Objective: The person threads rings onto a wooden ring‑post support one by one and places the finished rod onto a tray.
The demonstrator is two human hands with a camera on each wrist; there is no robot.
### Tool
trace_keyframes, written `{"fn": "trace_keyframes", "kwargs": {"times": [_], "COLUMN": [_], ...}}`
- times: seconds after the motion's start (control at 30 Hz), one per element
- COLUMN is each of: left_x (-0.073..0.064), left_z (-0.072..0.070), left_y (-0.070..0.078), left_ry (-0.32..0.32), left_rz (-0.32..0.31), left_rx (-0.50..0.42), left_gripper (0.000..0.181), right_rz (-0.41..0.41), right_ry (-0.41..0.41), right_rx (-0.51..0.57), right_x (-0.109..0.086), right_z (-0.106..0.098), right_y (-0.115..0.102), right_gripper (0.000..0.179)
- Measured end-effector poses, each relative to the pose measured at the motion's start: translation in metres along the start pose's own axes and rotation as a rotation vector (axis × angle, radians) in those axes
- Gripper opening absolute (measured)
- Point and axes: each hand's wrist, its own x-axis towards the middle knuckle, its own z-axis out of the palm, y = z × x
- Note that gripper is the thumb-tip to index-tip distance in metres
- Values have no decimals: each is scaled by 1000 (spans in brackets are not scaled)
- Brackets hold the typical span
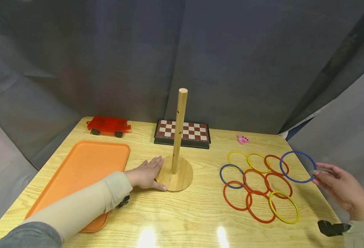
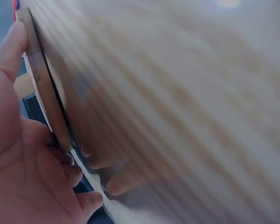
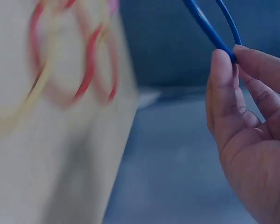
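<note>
A wooden peg (image 1: 178, 131) stands upright on a round wooden base (image 1: 182, 177) in the middle of the table. My left hand (image 1: 147, 174) rests against the left side of this base, fingers spread and thumb along its front edge. In the left wrist view, the thumb touches the base's rim (image 2: 42, 74). Off the table's right side, my right hand (image 1: 340, 182) pinches a blue ring (image 1: 284, 174) between thumb and fingertips, also plain in the right wrist view. The raised ring overlaps a group of red, yellow and blue rings (image 1: 256, 170) that lie partly across one another.
An orange tray (image 1: 92, 151) lies at the left, partly under my left forearm in the head view. Along the back are a red toy wagon (image 1: 107, 124), a checkered board (image 1: 195, 132) behind the peg, and a small pink piece (image 1: 242, 139). Grey curtains (image 1: 231, 62) hang behind the table.
</note>
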Motion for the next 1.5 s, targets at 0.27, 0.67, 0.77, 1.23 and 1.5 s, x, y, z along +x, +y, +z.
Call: {"fn": "trace_keyframes", "kwargs": {"times": [0.27,0.67,0.77,1.23,1.5], "left_x": [-6,-8,-8,-2,0], "left_z": [-7,-16,-16,-9,-10], "left_y": [5,12,12,10,11], "left_ry": [-23,-30,-30,-37,-24], "left_rz": [22,-5,-9,-23,-22], "left_rx": [-19,8,14,70,62], "left_gripper": [117,111,111,113,114], "right_rz": [-115,-173,-156,67,185], "right_ry": [-200,-415,-445,-284,-315], "right_rx": [104,276,341,177,-37], "right_x": [48,77,79,103,107], "right_z": [99,257,288,349,334], "right_y": [-68,-142,-153,-114,-28], "right_gripper": [33,24,21,16,24]}}
